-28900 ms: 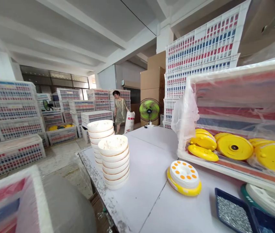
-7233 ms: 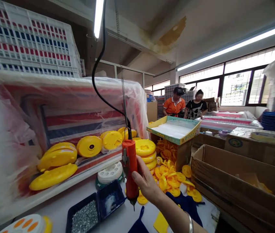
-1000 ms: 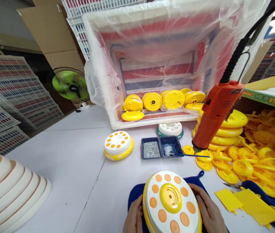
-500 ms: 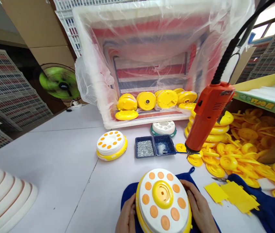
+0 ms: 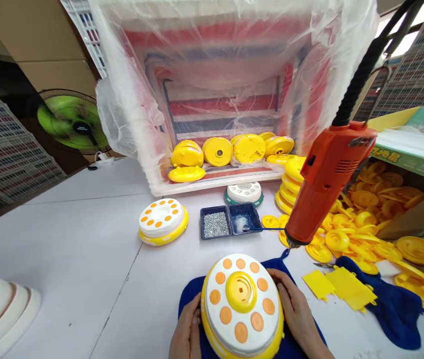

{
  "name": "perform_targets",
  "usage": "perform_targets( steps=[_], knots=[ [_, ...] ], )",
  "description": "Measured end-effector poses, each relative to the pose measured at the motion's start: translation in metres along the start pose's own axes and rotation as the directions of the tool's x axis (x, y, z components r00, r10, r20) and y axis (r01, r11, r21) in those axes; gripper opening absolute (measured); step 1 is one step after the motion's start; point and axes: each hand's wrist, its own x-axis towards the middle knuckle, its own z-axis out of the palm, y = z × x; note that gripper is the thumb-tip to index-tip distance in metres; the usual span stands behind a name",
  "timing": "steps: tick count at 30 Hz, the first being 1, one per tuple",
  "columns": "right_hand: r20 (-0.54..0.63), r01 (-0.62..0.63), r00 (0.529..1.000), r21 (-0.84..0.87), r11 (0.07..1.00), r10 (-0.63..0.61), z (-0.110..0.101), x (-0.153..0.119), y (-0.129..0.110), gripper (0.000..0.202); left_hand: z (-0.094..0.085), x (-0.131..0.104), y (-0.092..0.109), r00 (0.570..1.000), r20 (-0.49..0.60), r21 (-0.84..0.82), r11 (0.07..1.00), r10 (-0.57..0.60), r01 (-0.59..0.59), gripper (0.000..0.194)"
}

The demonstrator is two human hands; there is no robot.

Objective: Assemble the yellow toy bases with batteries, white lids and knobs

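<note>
In the head view, both hands hold a round white-and-yellow unit [image 5: 241, 294] at the near edge, with 10 orange dots circling its yellow centre cap. The left hand [image 5: 186, 329] has its fingers curled on the rim at 8 o'clock; the right hand [image 5: 297, 313] grips it at about 3 o'clock, its fingertips partly hidden. The unit is tilted toward the camera over a dark blue cloth [image 5: 188, 290] on the white desk [image 5: 66, 279].

From the unit, a similar round piece [image 5: 161, 217] sits at 10 o'clock. At 12 o'clock are 2 joined navy trays, 1 with metal bits [image 5: 215, 225], the other with a white substance [image 5: 240, 223]; just beyond sits a white disc on a green base [image 5: 244, 193], and past that a plastic-draped bin [image 5: 212, 182] containing yellow bases [image 5: 217, 151]. A red power screwdriver [image 5: 326, 182] hangs at 1 o'clock. Loose yellow parts [image 5: 346, 240] are heaped at 2 o'clock, flat yellow plates [image 5: 351, 289] lie at 3 o'clock, and a stack of white rings [image 5: 4, 319] stands at 9 o'clock.
</note>
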Motion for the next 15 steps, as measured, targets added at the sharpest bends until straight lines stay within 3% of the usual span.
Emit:
perform_targets(
  steps=[6, 15],
  knots=[
    [0.012, -0.003, 1.000, -0.002, 1.000, 0.003, -0.0005, 0.0001, -0.0019, 0.031, -0.0107, 0.0053, 0.0007, 0.989, 0.149, 0.061, 0.998, -0.021, 0.012, 0.048],
    [0.028, 0.001, 1.000, 0.010, 1.000, -0.001, -0.0016, 0.0002, -0.0031, 0.031, -0.0101, 0.0040, 0.0008, 0.992, 0.127, 0.079, 0.997, -0.014, 0.004, 0.046]
  ],
)
